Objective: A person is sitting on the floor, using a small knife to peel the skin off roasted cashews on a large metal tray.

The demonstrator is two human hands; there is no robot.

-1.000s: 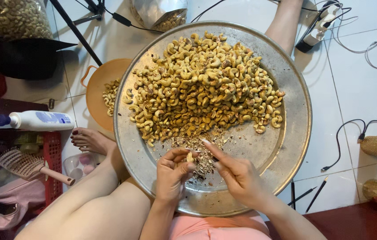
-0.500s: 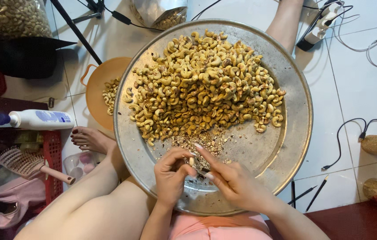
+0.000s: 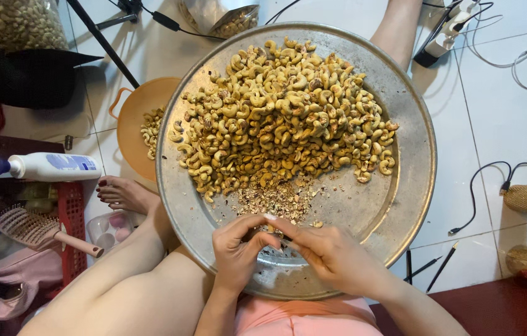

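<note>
Evidently I have both hands meeting over the near rim of the wide, dented round metal tray resting on my lap: left hand and right hand, fingertips pinched together on something small, which I cannot make out. Curved, matte yellow-brown cashew kernels heap beyond, flaky peeled skins just before them.
</note>
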